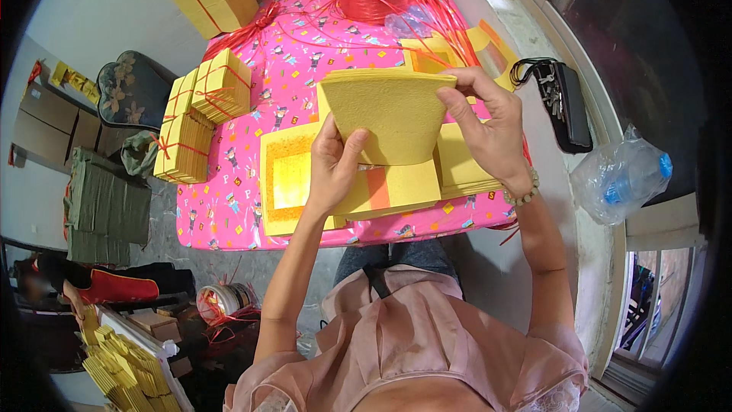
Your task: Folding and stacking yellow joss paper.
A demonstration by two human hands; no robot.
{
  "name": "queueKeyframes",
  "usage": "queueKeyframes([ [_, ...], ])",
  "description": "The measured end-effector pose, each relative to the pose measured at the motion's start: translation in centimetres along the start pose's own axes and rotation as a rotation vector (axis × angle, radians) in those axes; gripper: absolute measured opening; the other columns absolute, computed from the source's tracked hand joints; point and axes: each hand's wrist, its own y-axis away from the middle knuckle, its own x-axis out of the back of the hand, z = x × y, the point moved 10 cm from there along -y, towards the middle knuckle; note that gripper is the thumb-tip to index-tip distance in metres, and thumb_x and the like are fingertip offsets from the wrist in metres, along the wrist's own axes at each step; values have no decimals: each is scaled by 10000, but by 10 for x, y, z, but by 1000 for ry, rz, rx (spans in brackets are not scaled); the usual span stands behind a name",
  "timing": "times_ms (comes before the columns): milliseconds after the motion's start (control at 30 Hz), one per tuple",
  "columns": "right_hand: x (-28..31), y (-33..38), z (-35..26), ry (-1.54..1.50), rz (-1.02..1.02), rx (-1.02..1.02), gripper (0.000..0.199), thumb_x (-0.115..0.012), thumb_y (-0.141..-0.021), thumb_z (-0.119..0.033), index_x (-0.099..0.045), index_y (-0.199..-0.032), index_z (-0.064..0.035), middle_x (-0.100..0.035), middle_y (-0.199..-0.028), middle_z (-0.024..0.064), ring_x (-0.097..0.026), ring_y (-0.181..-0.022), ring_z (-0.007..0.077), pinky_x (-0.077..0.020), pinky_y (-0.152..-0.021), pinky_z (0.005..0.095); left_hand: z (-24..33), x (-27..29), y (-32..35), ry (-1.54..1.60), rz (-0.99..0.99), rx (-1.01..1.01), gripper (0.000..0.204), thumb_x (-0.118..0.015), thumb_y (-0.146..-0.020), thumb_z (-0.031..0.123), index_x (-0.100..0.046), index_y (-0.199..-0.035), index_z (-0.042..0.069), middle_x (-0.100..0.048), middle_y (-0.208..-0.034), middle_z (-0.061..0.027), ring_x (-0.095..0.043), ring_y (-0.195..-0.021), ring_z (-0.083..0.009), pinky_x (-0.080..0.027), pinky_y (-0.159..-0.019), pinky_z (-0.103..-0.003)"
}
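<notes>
A stack of yellow paper (393, 122) hangs in the air above the pink-covered table (242, 221), fanned slightly at its upper edge; it looks light and pliable, its rough face likely giving decent friction, though loose sheets could slide apart or crease at the corners; the sides are the sensible places to hold, thumb on the near face and fingers behind, with the edges kept level.

The left hand (335, 159) is clamped on the stack's lower left side at about eight o'clock, thumb laid over the face; the right hand (488, 122) pinches the upper right corner at two o'clock, thumb and fingers closed on the paper.

Below the stack, at six o'clock, lies yellow paper with an orange strip (377, 188); at eight o'clock is a sheet with a shiny gold square (292, 181), and at four o'clock a yellow pile (467, 172).

Farther out, red-tied bundles (183, 149) sit at nine o'clock; a red strap coil (370, 6) stands at twelve; a black pouch (573, 107) with keys lies at three; a co-worker's hand (75, 304) touches yellow sheaves (126, 366) toward eight.
</notes>
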Motion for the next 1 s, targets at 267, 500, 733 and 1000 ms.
queueKeyframes([
  [267, 29, 3, 31, -426, 69, -172, 220, -625, -949, -111, -553, -1123, 1, -651, -990, 35, -607, -876, 62, -494, -756, 220, 37, -42, -40, -133, -172, -54, 287, -554, -971, 99, -519, -1222, -37, -625, -1001, -54, -566, -900, -101, -466, -808, -266],
  [500, 84, 43, 87, -378, 171, -368, 214, -634, -944, -102, -557, -1113, 5, -653, -1051, 69, -607, -907, 70, -497, -767, 222, 7, -112, -89, -516, -530, -74, 317, -613, -941, 241, -571, -1094, -33, -615, -823, -100, -559, -750, -135, -470, -706, -307],
  [733, 92, 136, 170, -326, 229, -681, 272, -581, -972, -112, -472, -1205, -23, -639, -1072, 78, -634, -882, 97, -544, -662, 231, -111, -167, -101, -910, -1003, 332, 384, -682, -875, 361, -649, -1028, 10, -639, -838, -55, -590, -778, -161, -480, -710, -345],
  [1000, 68, 191, 221, -1, 91, -796, 270, -556, -979, -154, -451, -1192, -27, -631, -965, 68, -596, -796, 81, -479, -581, 223, -190, -172, -77, -1063, -1149, 558, 504, -655, -869, 386, -623, -1211, 16, -669, -1117, -124, -621, -1017, -237, -479, -881, -368],
])
